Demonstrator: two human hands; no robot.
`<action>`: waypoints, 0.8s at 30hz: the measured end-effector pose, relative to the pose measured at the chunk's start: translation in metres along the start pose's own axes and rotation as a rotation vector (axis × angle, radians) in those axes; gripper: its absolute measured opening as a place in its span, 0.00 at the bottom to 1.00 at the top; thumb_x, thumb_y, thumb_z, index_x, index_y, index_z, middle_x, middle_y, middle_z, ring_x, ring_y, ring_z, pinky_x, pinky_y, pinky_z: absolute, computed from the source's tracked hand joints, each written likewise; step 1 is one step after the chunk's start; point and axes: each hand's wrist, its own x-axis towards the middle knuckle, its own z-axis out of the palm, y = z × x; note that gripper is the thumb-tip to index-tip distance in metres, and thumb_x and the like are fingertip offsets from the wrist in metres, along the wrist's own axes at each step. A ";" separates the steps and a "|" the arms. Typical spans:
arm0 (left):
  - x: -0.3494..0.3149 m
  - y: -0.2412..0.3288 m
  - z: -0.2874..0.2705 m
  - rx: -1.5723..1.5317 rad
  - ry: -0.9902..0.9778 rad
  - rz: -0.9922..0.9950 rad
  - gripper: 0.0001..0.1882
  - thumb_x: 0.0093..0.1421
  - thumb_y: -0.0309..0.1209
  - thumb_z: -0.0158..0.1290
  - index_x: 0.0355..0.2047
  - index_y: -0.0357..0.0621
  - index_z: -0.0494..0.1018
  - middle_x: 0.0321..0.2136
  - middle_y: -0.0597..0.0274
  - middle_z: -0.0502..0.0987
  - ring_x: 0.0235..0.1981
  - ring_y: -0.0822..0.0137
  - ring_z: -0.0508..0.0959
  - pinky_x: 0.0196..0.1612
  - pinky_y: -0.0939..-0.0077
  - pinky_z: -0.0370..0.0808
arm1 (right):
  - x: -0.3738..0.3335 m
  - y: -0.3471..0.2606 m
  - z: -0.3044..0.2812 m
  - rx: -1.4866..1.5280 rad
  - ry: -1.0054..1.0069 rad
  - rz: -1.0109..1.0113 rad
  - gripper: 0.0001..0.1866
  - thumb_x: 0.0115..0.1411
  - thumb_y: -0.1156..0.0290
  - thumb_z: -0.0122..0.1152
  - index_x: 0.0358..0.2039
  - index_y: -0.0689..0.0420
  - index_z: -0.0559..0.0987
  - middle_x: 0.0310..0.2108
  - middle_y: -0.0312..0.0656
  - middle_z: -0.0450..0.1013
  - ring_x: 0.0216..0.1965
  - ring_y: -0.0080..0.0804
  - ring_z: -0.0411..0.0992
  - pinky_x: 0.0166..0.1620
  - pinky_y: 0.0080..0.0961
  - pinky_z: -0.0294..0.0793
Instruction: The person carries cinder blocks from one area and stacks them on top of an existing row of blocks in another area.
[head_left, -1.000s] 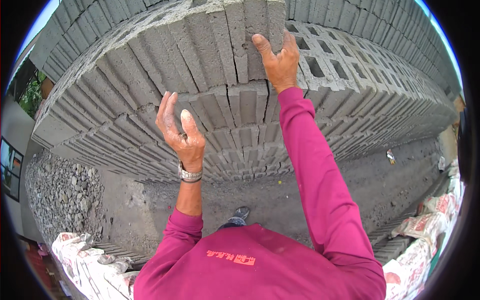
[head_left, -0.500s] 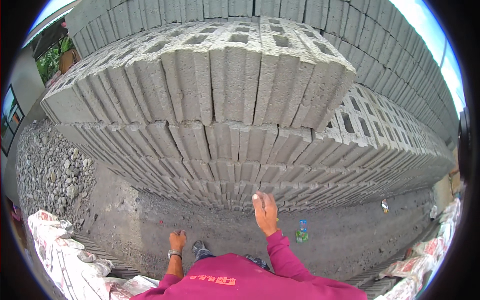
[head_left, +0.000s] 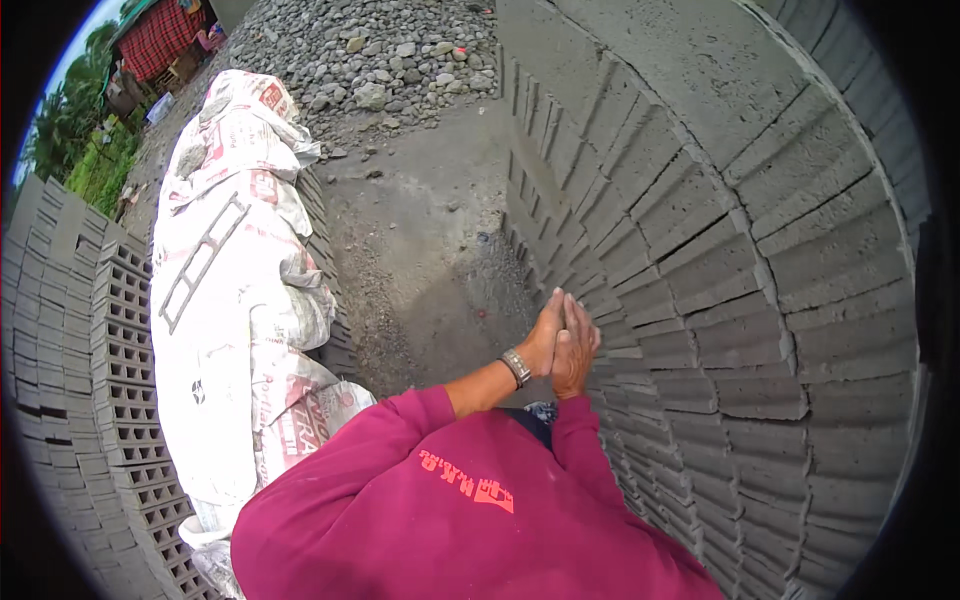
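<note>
My left hand [head_left: 543, 338], with a metal-banded watch [head_left: 516, 368] at its wrist, meets my right hand [head_left: 574, 352] in front of my chest. The two palms touch, fingers fairly straight and pointing away from me. Nothing shows between them, though the inner faces are hidden. Close on the right rises a tall stack of grey hollow concrete blocks [head_left: 700, 290]; my right hand is nearest to it, seemingly without touching.
White printed sacks [head_left: 215, 340] cover a row of blocks along the left. Beyond them stand more hollow blocks [head_left: 135, 390]. A grey dirt path [head_left: 410, 230] runs ahead between the rows to a gravel heap [head_left: 385, 60]. A ladder-shaped dark strip [head_left: 203, 262] lies on the sacks.
My view has swung left, from facing the block stack to looking along the path. My hands, apart before with the right raised near the blocks, have come together.
</note>
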 end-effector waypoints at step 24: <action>-0.015 0.467 -0.442 0.372 1.424 0.296 0.14 0.58 0.38 0.50 0.37 0.40 0.73 0.21 0.67 0.72 0.21 0.77 0.72 0.20 0.84 0.64 | 0.489 0.076 0.529 -0.333 -0.879 0.408 0.26 0.49 0.50 0.57 0.34 0.64 0.78 0.31 0.55 0.75 0.40 0.49 0.73 0.43 0.39 0.69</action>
